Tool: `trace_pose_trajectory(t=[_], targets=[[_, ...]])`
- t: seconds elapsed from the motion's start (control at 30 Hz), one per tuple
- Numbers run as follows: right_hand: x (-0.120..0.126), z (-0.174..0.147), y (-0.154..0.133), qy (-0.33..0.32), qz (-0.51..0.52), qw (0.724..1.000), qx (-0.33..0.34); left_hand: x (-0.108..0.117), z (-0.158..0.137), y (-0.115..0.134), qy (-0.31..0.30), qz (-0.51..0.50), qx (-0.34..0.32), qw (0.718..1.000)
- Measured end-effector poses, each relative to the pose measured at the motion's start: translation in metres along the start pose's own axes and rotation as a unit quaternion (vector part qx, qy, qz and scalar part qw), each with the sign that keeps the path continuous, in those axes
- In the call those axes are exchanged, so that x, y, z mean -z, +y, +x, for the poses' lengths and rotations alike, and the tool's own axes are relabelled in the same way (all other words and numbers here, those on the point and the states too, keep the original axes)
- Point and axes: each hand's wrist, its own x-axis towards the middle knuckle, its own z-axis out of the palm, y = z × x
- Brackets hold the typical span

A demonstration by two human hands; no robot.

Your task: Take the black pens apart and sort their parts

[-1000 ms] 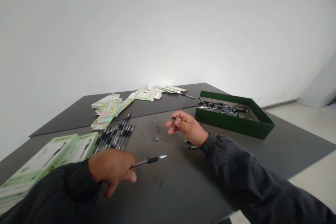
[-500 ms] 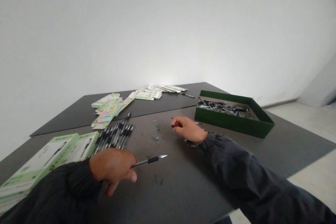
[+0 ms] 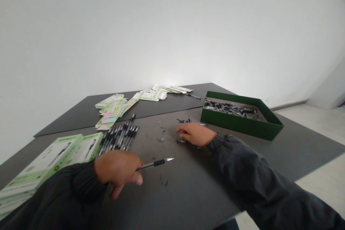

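Observation:
My left hand is closed around a gel pen with a black grip. Its bare metal tip points right, with no cap on it. At right of centre, my right hand hovers low over a small heap of pen parts, its fingers bent downward and slightly apart with nothing visible between them. A short dark pen piece lies just under its fingertips, and more thin parts show behind the knuckles. Part of the heap is hidden by the hand. Beside my left hand lies a bundle of capped black pens.
A green box full of loose pen parts stands at the right. Stacked pen cartons sit at the left. Flattened cartons lie farther back, near a single pen. Small scraps dot the table's middle.
My right hand has lowered slightly onto the heap, and the small dark piece at its fingertips no longer shows there. The left hand keeps the pen almost unmoved; the view shifted slightly.

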Motion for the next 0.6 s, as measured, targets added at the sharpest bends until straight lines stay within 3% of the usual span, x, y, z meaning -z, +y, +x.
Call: trace_pose_trajectory(t=[0.33,0.4,0.5,0.6], targets=[[0.008,0.0,-0.002,0.131,0.021,0.991,-0.035,0.0,0.001,-0.007,0.016,-0.022,-0.006,1.0],[0.011,-0.002,-0.012,0.136,0.053,0.989,0.004,-0.001,0.003,-0.009,0.025,-0.024,-0.002,0.999],[0.011,-0.008,-0.041,0.101,0.072,0.985,0.117,-0.002,0.007,-0.007,0.034,-0.004,0.018,0.999],[0.001,-0.014,-0.071,0.039,-0.005,0.98,0.197,-0.004,0.012,-0.004,0.036,0.016,0.035,0.999]])
